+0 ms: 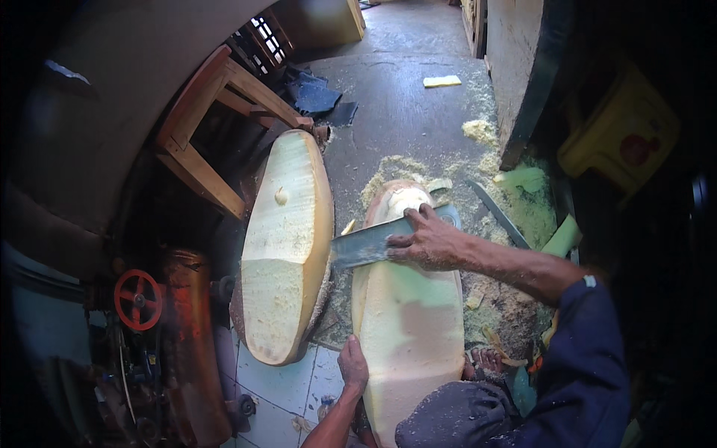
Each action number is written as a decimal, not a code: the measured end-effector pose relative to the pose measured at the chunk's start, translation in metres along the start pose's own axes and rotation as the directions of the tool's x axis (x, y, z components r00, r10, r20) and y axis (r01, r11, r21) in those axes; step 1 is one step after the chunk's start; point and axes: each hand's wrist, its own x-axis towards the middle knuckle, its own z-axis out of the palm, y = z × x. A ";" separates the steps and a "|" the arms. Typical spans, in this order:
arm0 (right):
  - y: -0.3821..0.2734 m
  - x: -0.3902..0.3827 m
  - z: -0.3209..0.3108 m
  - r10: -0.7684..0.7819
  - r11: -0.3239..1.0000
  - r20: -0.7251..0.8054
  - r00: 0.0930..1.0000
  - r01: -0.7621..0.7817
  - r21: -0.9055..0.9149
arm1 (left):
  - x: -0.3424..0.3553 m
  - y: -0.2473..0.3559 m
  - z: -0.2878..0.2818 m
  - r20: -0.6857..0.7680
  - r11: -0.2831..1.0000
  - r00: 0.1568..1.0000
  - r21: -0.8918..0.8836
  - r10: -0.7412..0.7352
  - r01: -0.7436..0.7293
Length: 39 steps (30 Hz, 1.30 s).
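Observation:
A long cream foam seat pad (411,351) lies lengthwise before me, its far end rounded and dusted with crumbs. My right hand (433,243) reaches across it, fingers closed round a wide flat grey metal blade (362,245). The blade lies crosswise over the pad's far part, its left end blurred and jutting past the pad's edge. At the near left side, my left hand (353,366) grips the pad's edge. Beside it on the left rests a second foam seat pad (280,224), with a small foam bit on top.
A wooden stool frame (196,175) stands at left, near dark cloth scraps (312,93). Below it are an orange cylinder (196,336) and a red handwheel (138,299). On the right, a narrow metal strip (497,213) lies among foam crumbs (515,261), near a yellow plastic chair (624,127).

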 end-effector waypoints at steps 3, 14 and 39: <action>-0.001 0.005 -0.018 0.040 0.943 0.177 0.983 0.021 -0.331 | 0.001 0.003 0.001 0.033 1.000 0.999 -0.011 -0.008 0.008; -0.044 -0.012 -0.010 0.102 0.950 0.040 0.994 -0.085 -0.300 | -0.005 0.004 -0.006 0.122 0.951 0.987 -0.278 -0.108 0.138; -0.028 -0.075 0.109 -0.175 0.954 -0.466 0.867 0.032 -0.298 | 0.015 -0.019 -0.012 0.315 0.699 0.891 -0.555 -0.326 0.451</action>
